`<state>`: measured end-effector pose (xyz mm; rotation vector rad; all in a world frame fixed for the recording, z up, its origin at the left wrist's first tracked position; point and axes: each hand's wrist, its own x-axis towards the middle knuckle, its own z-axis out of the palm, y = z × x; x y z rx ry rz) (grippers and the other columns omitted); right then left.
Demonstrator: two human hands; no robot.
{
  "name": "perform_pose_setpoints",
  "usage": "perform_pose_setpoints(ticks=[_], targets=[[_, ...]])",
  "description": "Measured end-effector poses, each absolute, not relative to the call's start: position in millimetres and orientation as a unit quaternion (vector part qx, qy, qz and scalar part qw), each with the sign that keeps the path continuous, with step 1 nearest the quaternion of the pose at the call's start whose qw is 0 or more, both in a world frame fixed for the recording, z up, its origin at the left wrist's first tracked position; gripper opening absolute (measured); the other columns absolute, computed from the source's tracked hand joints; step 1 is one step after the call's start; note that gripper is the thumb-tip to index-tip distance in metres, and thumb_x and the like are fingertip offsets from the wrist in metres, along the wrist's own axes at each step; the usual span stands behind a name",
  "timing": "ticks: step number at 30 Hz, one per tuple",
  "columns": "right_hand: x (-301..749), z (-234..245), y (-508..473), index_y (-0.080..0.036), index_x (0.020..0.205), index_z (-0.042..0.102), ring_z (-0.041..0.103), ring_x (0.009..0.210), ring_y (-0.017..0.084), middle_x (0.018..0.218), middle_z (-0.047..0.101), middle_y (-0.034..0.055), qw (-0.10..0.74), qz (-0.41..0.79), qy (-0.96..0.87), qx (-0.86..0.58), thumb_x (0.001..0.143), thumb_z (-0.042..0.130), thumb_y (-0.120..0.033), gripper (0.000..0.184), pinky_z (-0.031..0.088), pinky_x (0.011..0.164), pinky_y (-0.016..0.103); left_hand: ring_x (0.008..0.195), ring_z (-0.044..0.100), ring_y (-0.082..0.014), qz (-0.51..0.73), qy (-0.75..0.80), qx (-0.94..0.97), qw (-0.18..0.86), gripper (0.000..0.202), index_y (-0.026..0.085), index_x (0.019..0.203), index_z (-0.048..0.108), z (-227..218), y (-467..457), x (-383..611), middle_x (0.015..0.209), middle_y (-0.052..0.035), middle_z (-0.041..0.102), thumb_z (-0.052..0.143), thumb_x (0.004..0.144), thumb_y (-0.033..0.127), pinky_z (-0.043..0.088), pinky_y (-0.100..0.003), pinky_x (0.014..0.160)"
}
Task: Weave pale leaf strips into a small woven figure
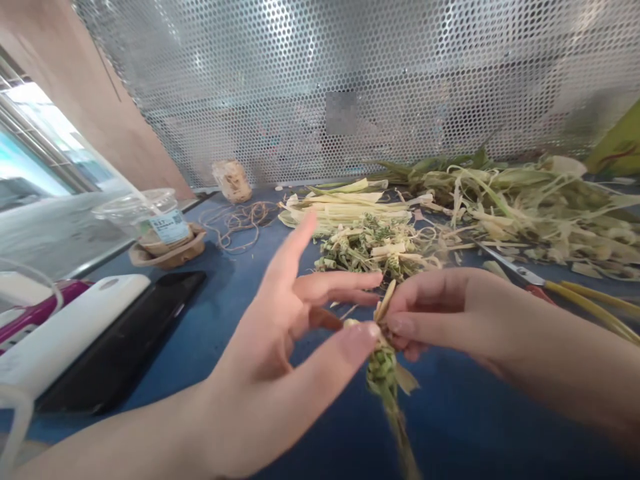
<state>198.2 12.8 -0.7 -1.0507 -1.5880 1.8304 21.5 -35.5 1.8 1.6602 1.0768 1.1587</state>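
A braided length of green corn husk (383, 370) hangs below my two hands, its loose tail running down to the bottom edge. My right hand (435, 313) is closed, pinching the top of the braid where a pale husk end sticks up. My left hand (295, 320) is open, index finger pointing up and the other visible fingers spread apart. Its thumb tip touches, or nearly touches, the braid's top; I cannot tell which. Just beyond the hands lies a pile of knotted husk pieces (370, 247). Flat pale husk strips (345, 207) lie behind it.
Loose husks (545, 207) heap at the right, near yellow-handled scissors (530, 275). To the left are a black phone (130, 333), a white power bank (80, 327), a plastic cup (167, 223) in a cardboard holder, twine (240, 223) and a jar (231, 180). Perforated metal (280, 87) stands behind.
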Motion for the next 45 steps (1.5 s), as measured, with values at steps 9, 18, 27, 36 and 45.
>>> perform_pose_setpoints(ticks=[9, 18, 27, 36, 45], targets=[[194, 3, 10, -0.019, 0.056, 0.064, 0.056, 0.05, 0.01, 0.056, 0.064, -0.001, 0.299, 0.505, -0.655, -0.475, 0.059, 0.071, -0.024, 0.009, 0.043, 0.046, 0.019, 0.076, 0.066, -0.0193, 0.437, 0.434, 0.591, 0.521, 0.072, 0.023, 0.136, 0.018, 3, -30, 25, 0.109, -0.0105, 0.062, 0.056, 0.075, 0.016, 0.055, -0.024, 0.053], [198, 5, 12, -0.021, 0.061, 0.064, 0.062, 0.06, 0.011, 0.066, 0.068, -0.0021, 0.307, 0.528, -0.679, -0.408, 0.064, 0.068, -0.026, 0.007, 0.048, 0.053, 0.016, 0.095, 0.06, -0.0263, 0.398, 0.373, 0.76, 0.354, 0.066, 0.027, 0.118, 0.049, 0, -33, 19, 0.127, -0.0073, 0.051, 0.074, 0.059, 0.017, 0.057, -0.028, 0.065], [196, 8, 7, -0.021, 0.057, 0.062, 0.057, 0.05, 0.011, 0.055, 0.063, -0.0029, 0.373, 0.332, -0.763, -0.411, 0.069, 0.061, -0.023, 0.012, 0.045, 0.046, 0.018, 0.074, 0.063, -0.0137, 0.376, 0.411, 0.776, 0.295, 0.086, 0.031, 0.136, 0.016, -10, -35, 16, 0.115, -0.0042, 0.056, 0.068, 0.068, 0.021, 0.056, -0.026, 0.071], [197, 10, 3, -0.024, 0.057, 0.064, 0.058, 0.048, 0.007, 0.056, 0.064, -0.0069, 0.37, 0.281, -0.792, -0.397, 0.064, 0.064, -0.013, 0.013, 0.045, 0.047, 0.015, 0.082, 0.064, -0.0164, 0.371, 0.421, 0.801, 0.21, 0.079, 0.029, 0.134, 0.021, -10, -36, 13, 0.12, -0.0053, 0.055, 0.067, 0.07, 0.029, 0.056, -0.024, 0.072], [198, 7, 2, -0.022, 0.058, 0.061, 0.056, 0.049, 0.004, 0.057, 0.062, -0.0082, 0.395, 0.162, -0.828, -0.364, 0.063, 0.066, -0.013, 0.011, 0.046, 0.052, 0.01, 0.081, 0.065, -0.0174, 0.394, 0.399, 0.805, 0.193, 0.066, 0.029, 0.126, 0.034, -11, -38, 14, 0.113, -0.0029, 0.06, 0.067, 0.069, 0.025, 0.057, -0.026, 0.072]])
